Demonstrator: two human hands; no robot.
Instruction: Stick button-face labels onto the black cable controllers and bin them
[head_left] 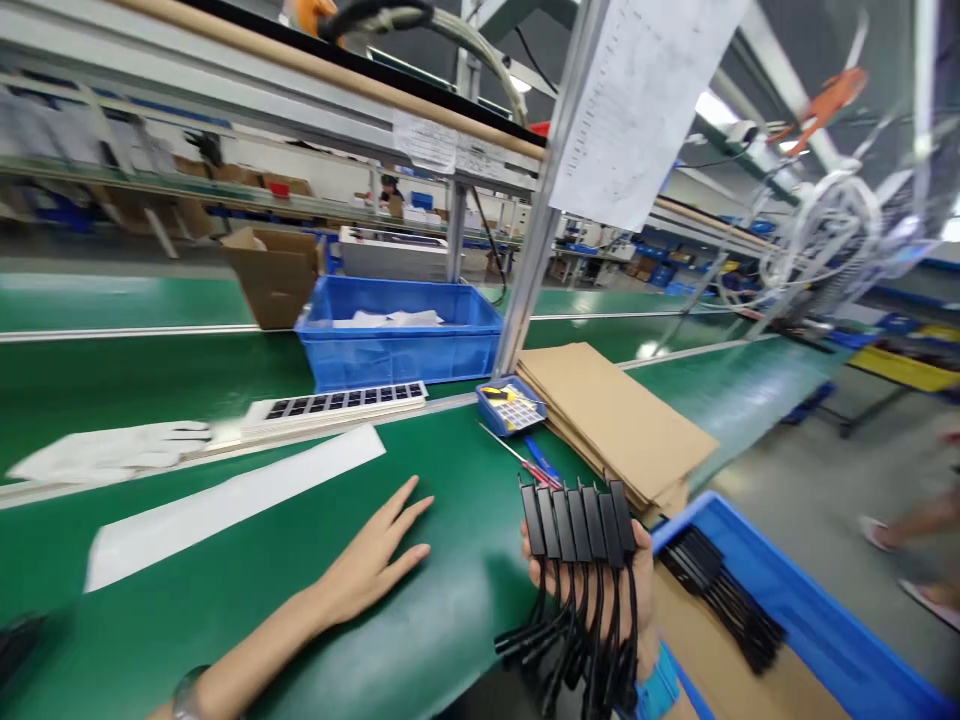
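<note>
My right hand (643, 590) is wrapped under a row of several flat black cable modules (577, 525), whose short black leads hang down over the palm. With fingers spread and nothing in them, my left hand (371, 555) is over the green work surface (465, 600). To the right of my right hand, a blue bin (817, 580) holds a similar bundle of black cable modules (720, 590) on cardboard. A red-handled screwdriver (536, 468) and a blue tool (541, 456) lie just beyond the held modules.
A white strip (240, 500), a white glove (112, 452) and label strips (337, 402) lie left. Ahead stand a small blue tray (511, 405), stacked cardboard sheets (615, 415), a large blue bin (401, 350) and a metal post (536, 240). A person's feet (900, 570) show at right.
</note>
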